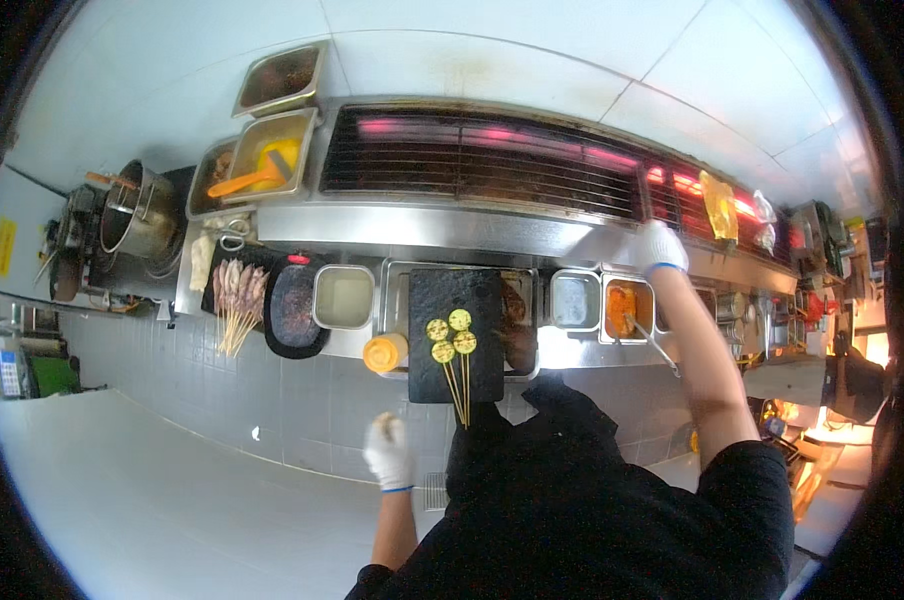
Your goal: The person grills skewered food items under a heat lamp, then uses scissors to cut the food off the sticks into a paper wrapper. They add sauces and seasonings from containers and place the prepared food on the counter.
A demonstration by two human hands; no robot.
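Observation:
My right hand (658, 246), in a white glove with a blue cuff, reaches to the front edge of the grill (489, 161), near its right section; blur hides its fingers. My left hand (389, 452), gloved alike, hangs low left of my body, with fingers curled; whether it holds something is unclear. Before me lies a black slate board (456, 289) across a steel tray (398, 285). On it are two wooden skewers of browned green vegetable slices (452, 336), their sticks reaching past the near edge. A yellow-orange round container (384, 352) stands left of the board.
Left stand squid-like skewers (238, 289), a dark oval dish (296, 311), scissors (234, 234) and a steel pot (133, 217). An orange-handled brush (246, 182) rests in a steel pan. Rightward are a tub of orange sauce (628, 304) with a utensil and a yellow item (718, 208) on the glowing grill.

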